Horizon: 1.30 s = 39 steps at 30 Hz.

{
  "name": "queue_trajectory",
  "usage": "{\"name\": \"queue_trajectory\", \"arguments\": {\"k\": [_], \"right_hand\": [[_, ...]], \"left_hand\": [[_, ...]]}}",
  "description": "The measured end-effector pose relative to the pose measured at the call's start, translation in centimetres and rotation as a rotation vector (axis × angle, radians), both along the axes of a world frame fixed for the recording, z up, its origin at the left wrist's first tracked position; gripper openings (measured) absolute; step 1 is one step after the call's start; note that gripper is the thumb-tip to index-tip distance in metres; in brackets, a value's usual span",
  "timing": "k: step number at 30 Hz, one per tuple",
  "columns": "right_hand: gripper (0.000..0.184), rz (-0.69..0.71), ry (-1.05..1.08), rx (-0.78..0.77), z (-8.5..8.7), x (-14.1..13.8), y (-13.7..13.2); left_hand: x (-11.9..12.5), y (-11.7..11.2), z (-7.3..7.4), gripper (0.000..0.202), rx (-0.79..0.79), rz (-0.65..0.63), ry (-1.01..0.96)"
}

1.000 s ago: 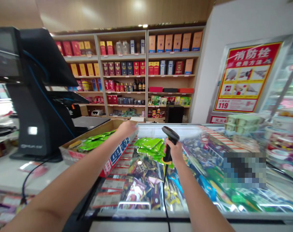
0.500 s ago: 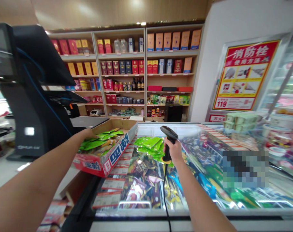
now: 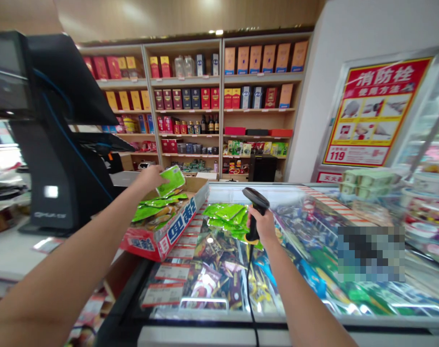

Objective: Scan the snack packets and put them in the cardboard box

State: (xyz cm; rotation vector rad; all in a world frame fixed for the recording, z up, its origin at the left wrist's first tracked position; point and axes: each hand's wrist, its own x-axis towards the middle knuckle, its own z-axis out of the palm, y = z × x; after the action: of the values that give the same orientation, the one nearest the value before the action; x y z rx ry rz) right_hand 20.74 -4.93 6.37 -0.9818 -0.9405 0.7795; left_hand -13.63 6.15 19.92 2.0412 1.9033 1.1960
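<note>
My left hand [image 3: 149, 178] is raised over an open cardboard box [image 3: 179, 224] and pinches a green snack packet [image 3: 171, 180] lifted out of it. More green packets [image 3: 152, 212] lie inside the box, which rests tilted on the left edge of the glass freezer lid [image 3: 219, 193]. My right hand [image 3: 262, 225] is wrapped around the handle of a black barcode scanner [image 3: 254, 200], its head pointing left, its cable hanging down. A pile of green packets [image 3: 226, 214] lies on the glass just left of the scanner.
A black checkout terminal [image 3: 56, 144] stands on the counter at left. The chest freezer [image 3: 313, 250] full of wrapped ice creams fills the front. Tubs [image 3: 364, 185] sit on its far right. Shelves of boxed goods [image 3: 205, 101] line the back wall.
My left hand went from the box's far rim into the box, then lifted out one green packet. The box shifted toward the freezer edge. The right hand and scanner stayed put.
</note>
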Motion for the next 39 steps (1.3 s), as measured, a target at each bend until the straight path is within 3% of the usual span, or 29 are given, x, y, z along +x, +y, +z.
{"name": "queue_trajectory", "arguments": {"k": [2, 4, 9, 13, 16, 19, 24, 34, 39], "right_hand": [[0.027, 0.009, 0.005, -0.009, 0.0, 0.0, 0.0], [0.027, 0.013, 0.013, -0.008, 0.0, 0.0, 0.0], [0.025, 0.030, -0.005, -0.001, 0.0, 0.1, -0.2], [0.026, 0.156, -0.086, -0.041, 0.1, 0.5, -0.3], [0.027, 0.306, -0.216, -0.130, -0.1, 0.6, -0.2], [0.024, 0.344, -0.307, -0.163, -0.3, 0.3, -0.2], [0.022, 0.379, -0.368, -0.146, 0.1, -0.1, -0.9], [0.024, 0.403, -0.413, -0.123, -1.4, 0.0, 0.1], [0.022, 0.402, -0.383, -0.124, -1.2, -0.1, -0.2]], "left_hand": [[2.5, -2.0, -1.3, 0.039, 0.006, -0.103, -0.216], [5.6, -4.0, -3.5, 0.049, -0.004, -0.250, -0.441], [11.9, -5.8, -11.0, 0.053, -0.075, -0.427, -0.864], [12.9, -4.3, -15.9, 0.041, -0.063, -0.330, -0.848], [12.1, -3.3, -17.9, 0.032, -0.002, -0.297, -0.738], [11.6, -3.1, -18.4, 0.029, 0.059, -0.265, -0.671], [11.9, -3.7, -17.8, 0.025, 0.118, -0.219, -0.572], [11.9, -4.4, -17.2, 0.022, 0.102, -0.226, -0.578], [11.9, -4.6, -16.9, 0.023, 0.107, -0.224, -0.629]]}}
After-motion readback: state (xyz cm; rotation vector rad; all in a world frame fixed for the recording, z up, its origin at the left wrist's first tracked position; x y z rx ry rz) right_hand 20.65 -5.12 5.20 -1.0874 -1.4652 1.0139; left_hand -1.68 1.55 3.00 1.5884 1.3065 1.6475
